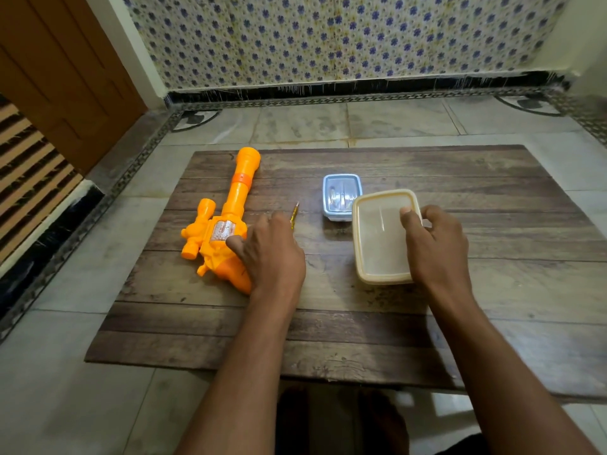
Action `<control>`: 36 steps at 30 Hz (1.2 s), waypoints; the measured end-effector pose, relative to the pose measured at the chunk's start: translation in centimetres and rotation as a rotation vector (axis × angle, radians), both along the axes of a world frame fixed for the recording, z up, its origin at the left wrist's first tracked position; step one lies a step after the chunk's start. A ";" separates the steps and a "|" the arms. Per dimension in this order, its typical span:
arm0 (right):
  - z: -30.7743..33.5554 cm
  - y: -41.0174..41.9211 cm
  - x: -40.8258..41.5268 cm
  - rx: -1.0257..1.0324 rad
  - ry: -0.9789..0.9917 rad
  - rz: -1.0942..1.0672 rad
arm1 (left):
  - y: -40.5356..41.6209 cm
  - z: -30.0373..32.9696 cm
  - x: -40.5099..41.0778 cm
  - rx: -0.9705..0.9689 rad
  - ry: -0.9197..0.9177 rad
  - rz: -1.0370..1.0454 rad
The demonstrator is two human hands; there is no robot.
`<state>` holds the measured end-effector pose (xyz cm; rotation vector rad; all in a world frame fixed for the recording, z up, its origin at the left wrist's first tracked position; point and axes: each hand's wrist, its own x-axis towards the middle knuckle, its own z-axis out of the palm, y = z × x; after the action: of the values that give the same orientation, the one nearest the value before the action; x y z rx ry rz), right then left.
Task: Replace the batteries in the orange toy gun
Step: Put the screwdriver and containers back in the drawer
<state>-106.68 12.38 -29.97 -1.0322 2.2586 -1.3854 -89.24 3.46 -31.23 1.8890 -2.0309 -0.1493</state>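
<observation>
The orange toy gun (226, 211) lies on a wooden board (328, 323), barrel pointing away from me, grip near my left hand. My left hand (271, 254) rests on the gun's grip end, thumb against its body, and a thin yellow tool (294, 215) pokes out past its fingers. How the tool is held is hidden. My right hand (433, 244) grips the right edge of a cream translucent lidded box (381, 238), thumb on the lid. A small blue-rimmed clear container (340, 195) sits just behind that box.
The board lies on a tiled floor (82, 389). A patterned wall (328, 37) stands behind, a wooden door (65, 77) at the left. My feet (345, 421) show below the board's near edge.
</observation>
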 end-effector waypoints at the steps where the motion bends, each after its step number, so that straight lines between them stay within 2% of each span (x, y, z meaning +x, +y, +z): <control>1: 0.0 0.0 0.0 -0.003 -0.006 0.003 | -0.1 0.0 0.0 0.013 0.019 -0.005; 3: -0.2 0.0 0.1 -0.023 -0.023 0.007 | -0.1 0.0 -0.1 0.015 0.085 0.002; 6: -0.3 -0.1 0.3 -0.054 -0.045 0.005 | -0.3 0.5 0.2 -0.045 0.332 0.057; 10: -0.2 -0.6 0.7 -0.087 -0.065 0.037 | -0.1 1.0 0.0 -0.105 0.604 -0.062; 14: -0.2 -1.2 1.1 -0.122 -0.063 0.052 | 0.0 0.8 -0.9 -0.075 0.895 -0.221; 18: -0.2 -1.2 1.3 -0.171 -0.036 0.053 | 0.4 0.6 -1.4 0.074 1.130 -0.205; 29: 0.4 -0.9 3.0 -0.217 0.061 0.082 | 2.4 2.1 -1.6 0.305 1.185 -0.338; 33: 0.9 -0.6 3.6 -0.249 0.057 0.075 | 3.6 3.4 -0.9 0.495 1.213 -0.394; 36: 0.9 -0.4 4.1 -0.263 0.029 0.063 | 3.9 3.1 -0.6 0.464 1.166 -0.399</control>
<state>-102.59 11.97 -29.08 -1.1996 2.0826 -1.6825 -89.86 7.37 -28.16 1.0372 -1.4903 -1.5153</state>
